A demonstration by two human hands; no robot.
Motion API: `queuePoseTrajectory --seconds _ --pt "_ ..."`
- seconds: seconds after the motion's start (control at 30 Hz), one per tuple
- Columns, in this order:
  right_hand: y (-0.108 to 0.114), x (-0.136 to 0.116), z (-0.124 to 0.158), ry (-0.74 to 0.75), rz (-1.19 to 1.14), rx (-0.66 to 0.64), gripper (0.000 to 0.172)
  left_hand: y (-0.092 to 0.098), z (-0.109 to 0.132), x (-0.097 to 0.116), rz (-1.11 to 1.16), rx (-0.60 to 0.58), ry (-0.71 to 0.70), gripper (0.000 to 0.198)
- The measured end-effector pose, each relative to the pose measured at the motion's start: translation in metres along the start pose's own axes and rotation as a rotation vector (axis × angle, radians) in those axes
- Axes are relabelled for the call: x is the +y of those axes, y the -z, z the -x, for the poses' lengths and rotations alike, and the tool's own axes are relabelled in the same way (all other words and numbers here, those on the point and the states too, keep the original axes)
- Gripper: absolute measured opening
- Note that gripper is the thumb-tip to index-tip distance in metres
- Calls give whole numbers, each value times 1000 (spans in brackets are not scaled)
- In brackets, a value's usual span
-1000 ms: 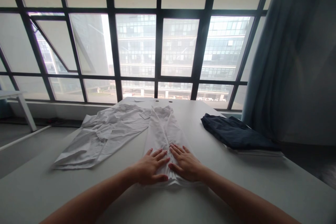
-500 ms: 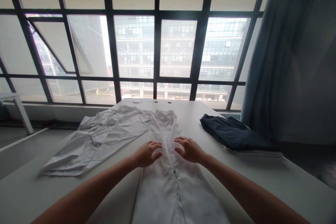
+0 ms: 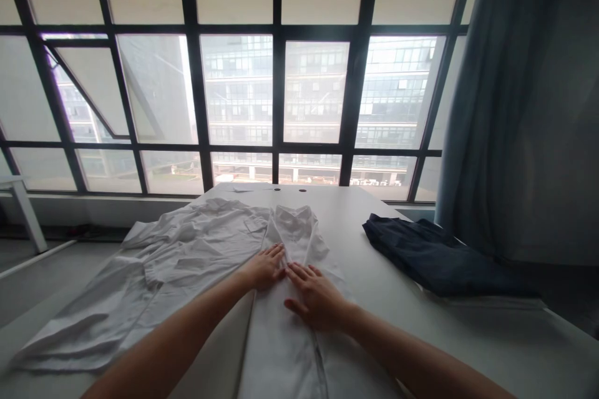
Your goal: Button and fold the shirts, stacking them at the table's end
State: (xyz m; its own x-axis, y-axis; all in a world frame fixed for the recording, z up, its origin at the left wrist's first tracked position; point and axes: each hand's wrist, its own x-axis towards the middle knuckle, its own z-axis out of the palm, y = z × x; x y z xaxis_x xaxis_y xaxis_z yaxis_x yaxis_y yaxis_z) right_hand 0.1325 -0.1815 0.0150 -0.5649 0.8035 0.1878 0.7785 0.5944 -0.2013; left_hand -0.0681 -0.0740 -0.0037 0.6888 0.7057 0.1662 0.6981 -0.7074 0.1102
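A white shirt (image 3: 276,349), folded into a long strip with its collar at the far end, lies on the white table (image 3: 346,206) in front of me. On its upper left part my left hand (image 3: 265,267) rests flat, fingers stretched out. Close beside it, my right hand (image 3: 318,298) lies on the middle of the shirt with its fingers extended and thumb apart. The fingertips of both hands nearly meet. Neither hand grips the cloth. Part of the shirt's front is hidden under the hands.
Another white shirt (image 3: 187,262), wrinkled and spread out, lies to the left. On the right, a dark navy folded garment (image 3: 435,255) sits on something white and flat. Beyond the table are large windows, with a blue-grey curtain (image 3: 486,137) at the right.
Both hands have come down from above the shirt onto its cloth. My right hand has moved left, closer to my left hand. The view has shifted slightly.
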Motion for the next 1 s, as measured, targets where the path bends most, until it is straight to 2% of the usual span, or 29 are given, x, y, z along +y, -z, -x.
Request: queuePoseTrajectory --seconds 0.1,0.23,0.47,0.63,0.73,0.83,0.93,1.0 --pt "-3 -9 0 87 -81 -96 70 -13 -30 -29 10 -26 68 61" --pt "-6 -4 3 80 -154 -119 74 -24 -68 -58 -12 -33 126 59" --pt "-14 6 5 66 -268 -57 80 -23 -131 -96 -41 -49 288 58" --pt "-18 14 1 82 -328 -81 83 -19 -160 -115 6 -67 381 56" --pt "-19 18 0 80 -340 -91 85 -17 -169 -116 -14 -51 408 54" --pt "-17 15 1 81 -334 -86 82 -14 -171 -106 -60 -3 483 55" --pt "-15 10 2 76 -328 -61 77 -10 -161 -82 -102 70 563 57" --pt "-13 10 2 47 -327 -20 68 -7 -144 -58 -124 117 536 57"
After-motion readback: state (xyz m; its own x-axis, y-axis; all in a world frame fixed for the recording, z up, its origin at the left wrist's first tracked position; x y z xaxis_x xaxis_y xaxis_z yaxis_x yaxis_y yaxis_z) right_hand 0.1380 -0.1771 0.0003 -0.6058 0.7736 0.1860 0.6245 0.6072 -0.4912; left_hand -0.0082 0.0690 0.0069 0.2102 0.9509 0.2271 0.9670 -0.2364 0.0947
